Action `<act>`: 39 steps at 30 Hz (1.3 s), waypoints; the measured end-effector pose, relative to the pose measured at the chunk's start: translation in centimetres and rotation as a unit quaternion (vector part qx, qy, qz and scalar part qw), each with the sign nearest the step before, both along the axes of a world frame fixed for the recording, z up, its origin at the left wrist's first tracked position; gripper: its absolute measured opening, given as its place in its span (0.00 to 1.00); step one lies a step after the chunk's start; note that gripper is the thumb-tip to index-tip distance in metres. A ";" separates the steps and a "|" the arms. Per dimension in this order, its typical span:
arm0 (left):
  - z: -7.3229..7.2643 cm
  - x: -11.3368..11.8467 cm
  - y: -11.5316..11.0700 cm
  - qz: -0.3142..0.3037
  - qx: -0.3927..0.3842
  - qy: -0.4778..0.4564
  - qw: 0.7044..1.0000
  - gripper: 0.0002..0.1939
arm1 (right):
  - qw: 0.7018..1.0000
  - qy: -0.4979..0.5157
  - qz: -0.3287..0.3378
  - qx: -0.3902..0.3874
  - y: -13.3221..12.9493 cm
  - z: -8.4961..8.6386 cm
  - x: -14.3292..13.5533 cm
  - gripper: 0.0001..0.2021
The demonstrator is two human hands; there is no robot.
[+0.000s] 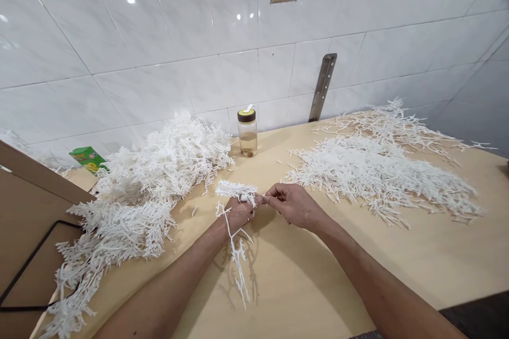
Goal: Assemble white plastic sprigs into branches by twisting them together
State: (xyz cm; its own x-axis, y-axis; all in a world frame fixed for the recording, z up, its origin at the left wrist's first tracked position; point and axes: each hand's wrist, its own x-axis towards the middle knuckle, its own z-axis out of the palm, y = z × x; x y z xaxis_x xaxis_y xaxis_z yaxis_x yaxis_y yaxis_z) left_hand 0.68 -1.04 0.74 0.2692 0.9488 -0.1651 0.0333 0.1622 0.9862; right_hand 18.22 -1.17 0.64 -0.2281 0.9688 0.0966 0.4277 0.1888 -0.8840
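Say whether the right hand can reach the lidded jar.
Likely yes: nothing seems to stand between the right hand and the jar, though that hand is busy close beside the left hand.

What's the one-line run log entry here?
left hand: holding white, branching, plastic-looking sprigs; right hand: pinching beside left hand, contents unclear; tall white sprig heap: left; flatter white sprig heap: right; clear cylindrical jar: behind

A large heap of sprigs [159, 164] lies on the left of the table [310, 286], a small carton [84, 155] partly behind it — a second heap [382, 169] spreads on the right, with looser branches [397, 123] behind. Between the heaps, toward the wall [175, 10], stands a jar [247, 137]; before it, the left hand [240, 216] holds a branched piece [234, 189] — the right hand [294, 204] is just beside
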 end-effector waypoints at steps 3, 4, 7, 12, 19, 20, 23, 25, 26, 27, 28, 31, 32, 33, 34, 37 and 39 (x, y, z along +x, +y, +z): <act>-0.1 0.0 0.1 0.002 0.008 0.010 1.000 0.18 | 0.997 -0.046 -0.007 0.056 -0.1 0.1 0.0 0.09; -0.1 0.1 0.1 0.011 0.011 0.024 1.000 0.18 | 0.996 -0.060 -0.008 0.071 -0.1 0.0 -0.1 0.09; 0.0 0.1 0.1 0.029 0.037 0.090 0.995 0.15 | 0.987 -0.120 -0.022 0.108 -0.2 -0.2 -0.5 0.08; 0.4 0.0 -0.2 0.004 0.076 0.148 0.986 0.13 | 0.934 -0.286 -0.137 0.163 0.6 -0.8 0.1 0.08; 0.0 -0.6 0.4 -0.001 0.004 -0.013 1.000 0.19 | 0.923 -0.255 -0.216 0.190 1.4 -1.3 1.7 0.06; -0.1 -0.8 0.6 -0.003 0.003 -0.033 0.999 0.19 | 0.921 -0.248 -0.224 0.198 1.3 -1.4 1.6 0.07; -0.1 -1.2 1.0 -0.027 -0.012 -0.064 0.998 0.20 | 0.934 -0.210 -0.180 0.227 0.9 -1.7 0.5 0.07; 0.0 -1.4 1.1 -0.042 -0.034 -0.068 0.996 0.20 | 0.949 -0.174 -0.105 0.242 0.6 -2.2 -0.5 0.08; 0.0 -1.5 1.2 -0.048 -0.044 -0.067 0.996 0.20 | 0.953 -0.161 -0.064 0.249 0.4 -2.5 -0.9 0.09; 0.0 -1.6 1.2 -0.053 -0.052 -0.065 0.995 0.20 | 0.953 -0.154 -0.025 0.258 0.3 -2.8 -1.3 0.10; 0.0 -1.6 1.2 -0.057 -0.058 -0.063 0.995 0.21 | 0.950 -0.157 0.008 0.268 0.3 -3.1 -1.6 0.12; 0.0 -1.7 1.2 -0.061 -0.063 -0.053 0.995 0.21 | 0.932 -0.204 0.059 0.292 0.8 -3.8 -1.7 0.13; 0.0 -1.7 1.2 -0.061 -0.064 -0.050 0.995 0.20 | 0.928 -0.223 0.056 0.294 1.3 -3.9 -1.4 0.13; 0.0 -1.7 1.2 -0.061 -0.065 -0.048 0.995 0.19 | 0.925 -0.241 0.043 0.292 1.9 -4.0 -0.9 0.13; 0.0 -1.7 1.2 -0.061 -0.065 -0.047 0.995 0.19 | 0.923 -0.257 0.024 0.286 2.5 -4.0 -0.2 0.13; 0.0 -1.7 1.2 -0.061 -0.063 -0.044 0.995 0.18 | 0.913 -0.308 -0.042 0.263 4.8 -4.0 2.2 0.13; 0.0 -1.6 1.1 -0.060 -0.057 -0.036 0.996 0.17 | 0.903 -0.343 -0.083 0.245 6.1 -4.0 4.0 0.13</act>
